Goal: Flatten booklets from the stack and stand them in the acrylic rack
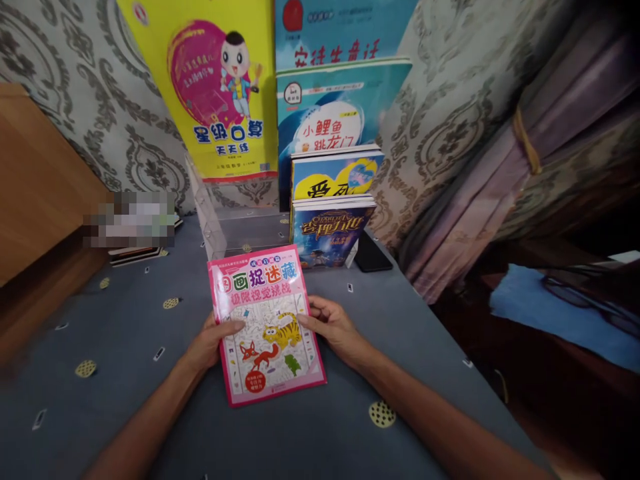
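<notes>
Between my two hands is a pink-bordered children's book (270,373) with a tiger and a fox on its cover, tilted up toward me. My left hand (207,343) grips its left edge, thumb on the front cover and fingers hidden behind. On the right edge, my right hand (336,330) pinches the book the same way, with the thumb on top. Just beyond it stands a clear stepped rack (213,223). A yellow workbook (235,150) is upright in the rack's left back. Its right side holds a teal book (320,100), a blue-and-yellow book (313,175) and a dark blue book (330,233) in front.
A black phone (375,253) lies right of the rack. At left, a small stack of books (133,253) is partly blurred beside a wooden cabinet (40,160). A tied curtain (480,160) hangs at right, near glasses on a blue cloth (540,310). Patterned cloth covers the table (125,407).
</notes>
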`<state>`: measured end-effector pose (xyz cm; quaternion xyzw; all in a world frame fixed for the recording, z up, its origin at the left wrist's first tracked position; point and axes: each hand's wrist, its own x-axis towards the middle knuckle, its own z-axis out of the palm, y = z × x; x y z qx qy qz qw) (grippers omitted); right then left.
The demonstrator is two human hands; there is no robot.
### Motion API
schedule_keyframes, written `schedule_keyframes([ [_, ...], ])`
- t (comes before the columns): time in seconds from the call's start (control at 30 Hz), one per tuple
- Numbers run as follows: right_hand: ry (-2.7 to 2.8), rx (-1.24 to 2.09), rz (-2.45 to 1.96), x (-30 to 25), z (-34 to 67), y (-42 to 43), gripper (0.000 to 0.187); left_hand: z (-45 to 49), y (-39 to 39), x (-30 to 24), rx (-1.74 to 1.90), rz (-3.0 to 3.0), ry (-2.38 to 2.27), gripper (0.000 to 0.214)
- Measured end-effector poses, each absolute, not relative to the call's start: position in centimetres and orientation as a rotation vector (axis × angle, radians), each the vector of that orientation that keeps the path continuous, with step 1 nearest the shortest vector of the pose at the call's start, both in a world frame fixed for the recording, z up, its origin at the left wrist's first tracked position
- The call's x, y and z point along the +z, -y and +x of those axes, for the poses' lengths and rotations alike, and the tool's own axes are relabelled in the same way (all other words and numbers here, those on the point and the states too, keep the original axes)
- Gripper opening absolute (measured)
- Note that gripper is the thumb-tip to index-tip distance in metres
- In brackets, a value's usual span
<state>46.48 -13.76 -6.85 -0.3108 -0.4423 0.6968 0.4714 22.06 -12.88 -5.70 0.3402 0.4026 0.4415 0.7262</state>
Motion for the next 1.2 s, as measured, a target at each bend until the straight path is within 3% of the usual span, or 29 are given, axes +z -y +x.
schedule_keyframes([
  [0.7,1.062,1.652,-0.82,-8.0,46.2,13.9,0.043,21.3,12.3,-6.1,0.905,0.95,-0.852,0.083],
  [1.0,1.102,1.633,-0.83,-7.7,45.9,14.1,0.047,20.8,12.4,-6.0,0.888,0.942,-0.827,0.069],
  [1.2,1.098,1.653,-0.8,-7.4,45.9,14.2,0.048,20.1,12.0,-6.7,0.828,0.964,-0.8,0.073],
])
